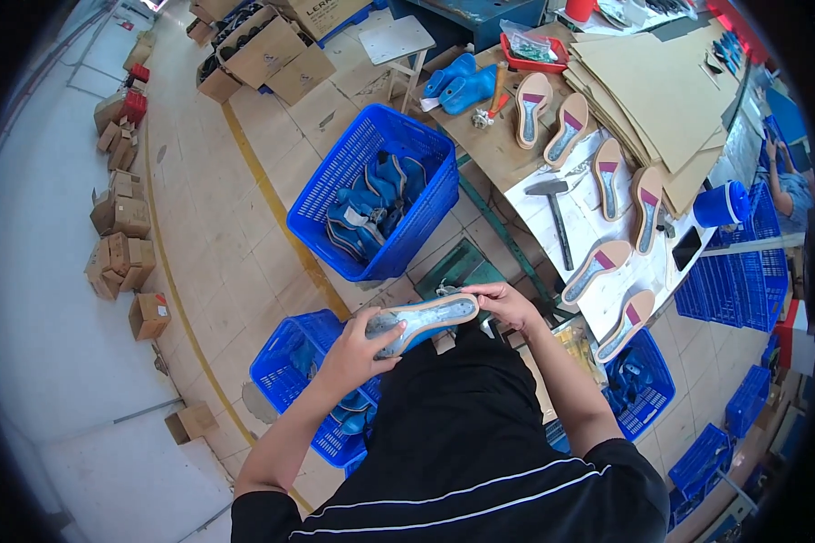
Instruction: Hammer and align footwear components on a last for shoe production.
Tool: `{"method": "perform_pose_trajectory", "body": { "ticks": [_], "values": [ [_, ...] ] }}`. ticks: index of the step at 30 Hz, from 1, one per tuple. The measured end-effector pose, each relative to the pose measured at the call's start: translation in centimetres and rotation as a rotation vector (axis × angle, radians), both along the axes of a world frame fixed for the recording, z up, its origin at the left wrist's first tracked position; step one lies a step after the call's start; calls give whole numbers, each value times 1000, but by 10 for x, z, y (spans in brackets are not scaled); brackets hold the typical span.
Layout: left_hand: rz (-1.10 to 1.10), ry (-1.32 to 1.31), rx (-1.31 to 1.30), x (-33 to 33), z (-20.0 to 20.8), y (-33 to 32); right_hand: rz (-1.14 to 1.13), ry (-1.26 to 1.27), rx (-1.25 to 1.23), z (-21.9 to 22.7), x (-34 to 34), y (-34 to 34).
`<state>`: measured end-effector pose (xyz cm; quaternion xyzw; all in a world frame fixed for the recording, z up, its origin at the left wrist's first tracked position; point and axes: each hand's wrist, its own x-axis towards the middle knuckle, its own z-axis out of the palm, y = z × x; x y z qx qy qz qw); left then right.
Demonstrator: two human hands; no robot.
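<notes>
A blue shoe, turned bottom up, lies between my hands in front of my body. Its underside is grey and shiny with a pale rim. My left hand wraps round the wide end, thumb across the bottom. At the narrow end, the fingers of my right hand pinch the edge. Several tan shoe soles with grey and purple insides lie on the table to the right. Beside them rests a hammer.
Blue baskets of blue shoes stand ahead, at my left and under the table. Cardboard sheets, a blue bucket, a phone, a brush and a red tray occupy the table. Another person sits far right.
</notes>
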<state>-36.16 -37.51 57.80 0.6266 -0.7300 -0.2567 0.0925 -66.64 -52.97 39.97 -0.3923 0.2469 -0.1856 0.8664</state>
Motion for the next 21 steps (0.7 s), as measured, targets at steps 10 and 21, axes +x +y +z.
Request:
{"method": "perform_pose_trajectory", "body": {
  "ticks": [10, 21],
  "values": [
    [22, -9, 10, -1, -3, 4, -11, 2, -21, 10, 1, 1],
    [13, 18, 18, -3, 7, -4, -47, -138, 107, 0, 0, 7]
  ]
}}
